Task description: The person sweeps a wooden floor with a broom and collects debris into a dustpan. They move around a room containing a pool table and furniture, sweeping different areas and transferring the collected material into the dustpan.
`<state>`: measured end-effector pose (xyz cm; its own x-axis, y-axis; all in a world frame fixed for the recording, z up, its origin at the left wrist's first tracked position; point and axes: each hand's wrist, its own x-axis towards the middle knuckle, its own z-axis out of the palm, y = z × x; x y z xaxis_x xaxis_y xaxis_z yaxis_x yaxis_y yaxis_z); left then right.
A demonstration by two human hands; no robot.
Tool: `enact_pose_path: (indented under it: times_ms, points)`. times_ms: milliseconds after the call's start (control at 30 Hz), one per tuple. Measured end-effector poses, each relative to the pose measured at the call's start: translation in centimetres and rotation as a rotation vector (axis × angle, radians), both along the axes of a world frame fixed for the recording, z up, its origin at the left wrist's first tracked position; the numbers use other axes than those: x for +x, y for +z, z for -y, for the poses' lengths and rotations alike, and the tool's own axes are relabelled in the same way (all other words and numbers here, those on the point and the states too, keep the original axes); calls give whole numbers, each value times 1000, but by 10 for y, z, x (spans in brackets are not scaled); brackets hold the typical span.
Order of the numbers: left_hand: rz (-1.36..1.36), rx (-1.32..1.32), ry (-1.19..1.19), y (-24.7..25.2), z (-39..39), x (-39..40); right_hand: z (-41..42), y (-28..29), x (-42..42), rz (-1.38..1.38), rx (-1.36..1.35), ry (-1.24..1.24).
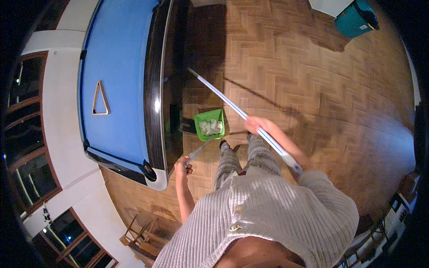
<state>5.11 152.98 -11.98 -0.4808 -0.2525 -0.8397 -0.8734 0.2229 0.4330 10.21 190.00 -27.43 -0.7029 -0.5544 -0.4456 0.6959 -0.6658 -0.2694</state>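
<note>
My left hand (183, 165) grips the grey handle (200, 149) of a green dustpan (199, 118), close to the corner of the pool table. Several crumpled whitish pieces, perhaps paper (211, 127), lie inside the pan, which appears to be at floor level. In my right hand (257, 124) is a long white and blue pole (228, 102), held partway along its length. It slants from my right forearm towards the shadow beside the table. The pole's far end is dark and hard to make out, and no brush head can be seen.
A blue-topped pool table (124, 60) stands on the left, with a wooden triangle rack (106, 104) on its cloth. Wooden furniture (147, 239) sits behind me at lower left. A teal bin (356, 20) is at upper right on the wood-patterned floor (318, 87).
</note>
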Motion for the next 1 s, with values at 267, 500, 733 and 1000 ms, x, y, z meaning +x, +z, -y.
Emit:
enact_pose_path:
  times_ms: [267,500,733,1000]
  points:
    - [-70,99,-153,5,-57,-51,14,-111,-280,294,-781,207]
    - [-85,82,-90,8,-58,-58,-57,-78,-97,29,-271,-234]
    - [-59,141,-112,31,-79,-101,-110,54,93,415,-138,-137]
    - [-74,67,-200,40,-102,-145,-45,30,-50,-147,-125,-337]
